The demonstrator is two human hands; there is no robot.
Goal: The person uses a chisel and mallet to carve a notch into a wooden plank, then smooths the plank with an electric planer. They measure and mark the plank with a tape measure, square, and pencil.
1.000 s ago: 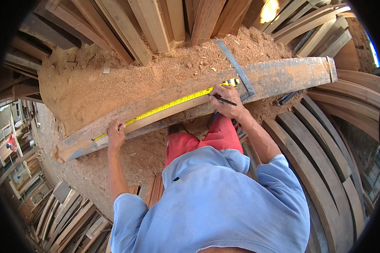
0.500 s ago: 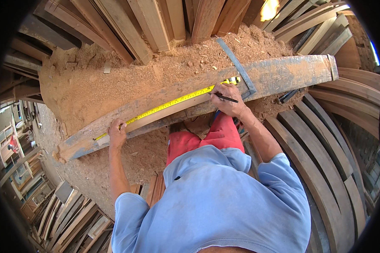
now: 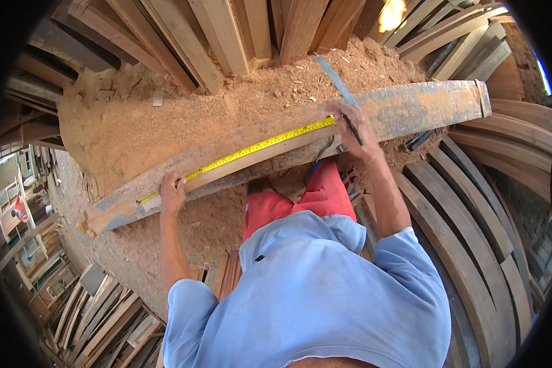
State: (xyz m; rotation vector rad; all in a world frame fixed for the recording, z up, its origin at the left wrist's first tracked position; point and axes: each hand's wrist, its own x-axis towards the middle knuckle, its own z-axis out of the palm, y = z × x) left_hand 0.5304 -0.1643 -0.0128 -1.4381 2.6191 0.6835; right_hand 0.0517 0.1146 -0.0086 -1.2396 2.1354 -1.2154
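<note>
Two bare hands work along one long, weathered wooden plank (image 3: 411, 110) that lies across a heap of reddish sawdust (image 3: 165, 122). The plank's long axis runs from the lower left of the view up to the upper right, its grey-blue stained end pointing toward the curved boards at the right edge. A yellow measuring tape (image 3: 251, 150) is stretched flat on the plank's top face and follows the same axis, one end low at the left, the other high near the middle.

The left hand (image 3: 173, 195) rests on the plank at the tape's lower end, fingers curled down onto the wood and pinning the tape there; whether a tape case sits under the palm cannot be told. The right hand (image 3: 349, 126) sits at the tape's upper end, fingers drawn together around a thin dark pencil (image 3: 353, 130) whose tip points down toward the plank's near edge. Just above this hand a narrow grey-blue metal strip (image 3: 336, 80) lies slanted across the plank and sawdust.

Below the plank show red shorts (image 3: 300, 202) and a light blue shirt (image 3: 313, 294). Straight timber boards (image 3: 221, 37) lean behind the sawdust, and curved wooden slats (image 3: 472, 208) are stacked at the right.
</note>
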